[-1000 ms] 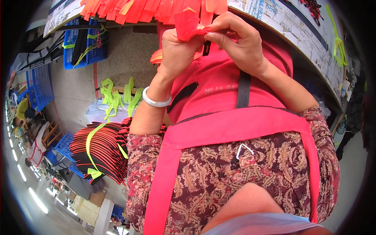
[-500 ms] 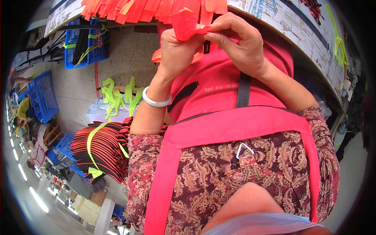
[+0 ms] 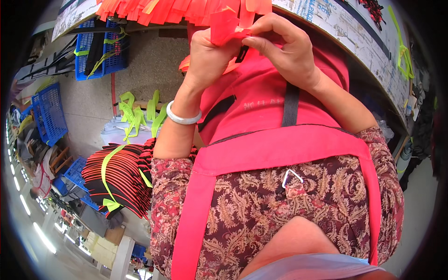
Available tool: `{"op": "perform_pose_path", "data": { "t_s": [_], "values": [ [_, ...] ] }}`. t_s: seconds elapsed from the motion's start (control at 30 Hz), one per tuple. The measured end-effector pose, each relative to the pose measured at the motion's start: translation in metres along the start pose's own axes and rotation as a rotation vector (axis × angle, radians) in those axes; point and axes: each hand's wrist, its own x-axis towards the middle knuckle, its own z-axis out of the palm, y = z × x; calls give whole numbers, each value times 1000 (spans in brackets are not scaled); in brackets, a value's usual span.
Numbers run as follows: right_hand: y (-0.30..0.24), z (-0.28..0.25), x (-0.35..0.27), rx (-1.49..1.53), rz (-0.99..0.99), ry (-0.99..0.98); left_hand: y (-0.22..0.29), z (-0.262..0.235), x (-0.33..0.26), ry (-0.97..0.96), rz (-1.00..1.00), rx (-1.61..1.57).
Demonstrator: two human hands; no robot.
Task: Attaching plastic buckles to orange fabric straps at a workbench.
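Note:
My left hand (image 3: pixel 207 58), with a pale bangle on its wrist, is closed round an orange-red fabric strip (image 3: pixel 223 27), whose folded end stands up above the fist. Thumb and forefinger of my right hand (image 3: pixel 290 53) pinch the same strip where it comes out beside the left fist. Just below the pinch hangs a small black piece (image 3: pixel 241 54), seemingly a plastic buckle. Fingers hide how it joins the strip. Behind the hands, many like strips (image 3: pixel 158 10) hang in a row over the table edge.
A worktable (image 3: pixel 326 28) covered in printed white sheeting curves across the front and right. To the left lie a strapped stack of black-and-red pieces (image 3: pixel 114 179), yellow-green bands (image 3: pixel 135 119) and a blue crate (image 3: pixel 100 51). A pink apron (image 3: pixel 261 100) covers my lap.
Both hands stay close together on the strip. The left fist has shifted up slightly with the strip's raised end, and the small black piece has tilted.

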Motion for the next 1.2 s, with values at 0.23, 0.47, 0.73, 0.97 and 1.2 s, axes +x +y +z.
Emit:
{"op": "perform_pose_path", "data": {
  "t_s": [0.23,0.47,0.73,0.97,1.2],
  "values": [
    [4,2,-2,7,-2,9,-5,1,-2,-10,-51,-92],
    [10,5,-3,36,75,27,-8,5,-2,75,-46,-66],
    [9,3,0,-70,7,40,2,9,0,52,58,-20],
    [14,-6,-3,71,26,80,14,2,9,3,-85,17],
    [30,-33,-18,268,535,231,-18,43,32,26,-408,-308]
  ]
}}
